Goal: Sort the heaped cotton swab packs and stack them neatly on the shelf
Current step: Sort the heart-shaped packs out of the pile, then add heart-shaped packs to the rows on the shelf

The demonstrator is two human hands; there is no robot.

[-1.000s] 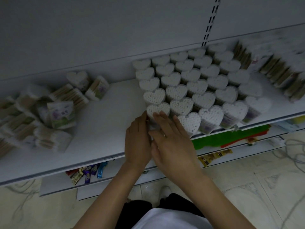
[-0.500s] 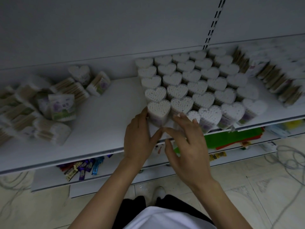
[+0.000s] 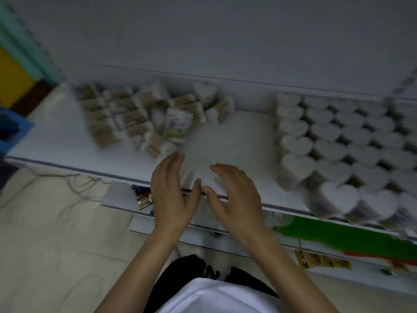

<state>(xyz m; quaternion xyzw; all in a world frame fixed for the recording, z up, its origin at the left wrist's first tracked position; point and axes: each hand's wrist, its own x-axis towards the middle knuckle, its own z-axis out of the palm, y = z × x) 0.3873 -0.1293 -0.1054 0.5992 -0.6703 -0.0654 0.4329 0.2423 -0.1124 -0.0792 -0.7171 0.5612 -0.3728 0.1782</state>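
Heap: the unsorted cotton swab packs (image 3: 135,118) lie jumbled in the upper left-centre of the frame, on the white shelf (image 3: 230,141), some flat and some on edge; blur hides the detail.
Sorted block: heart-shaped packs (image 3: 327,150) stand upright in close diagonal rows on the right side of the shelf, touching one another, and the front ones reach the shelf lip.
Stray heart: one heart pack (image 3: 205,92) sits at the back of the heap, against the rear panel.
Left hand (image 3: 171,195): empty, with relaxed, slightly curved fingers over the shelf's front edge at lower centre; its fingertips are near the closest pack of the heap (image 3: 155,145) but not touching it.
Right hand (image 3: 237,199): empty too, fingers spread and loosely arched, just beside the left, above the bare stretch between heap and rows.
Weight: probably very light, so a pack lifts with one hand and also tips easily.
Stiffness: likely a thin film or soft plastic wrap over a firm bundle of sticks; it gives a little under a squeeze but is not fragile.
Surface: the wrap looks smooth and probably slippery.
Where to hold: across the two long sides, thumb opposite fingers, keeping off the soft cotton ends.
Risk: a nudge to the standing rows could topple the neighbouring packs.
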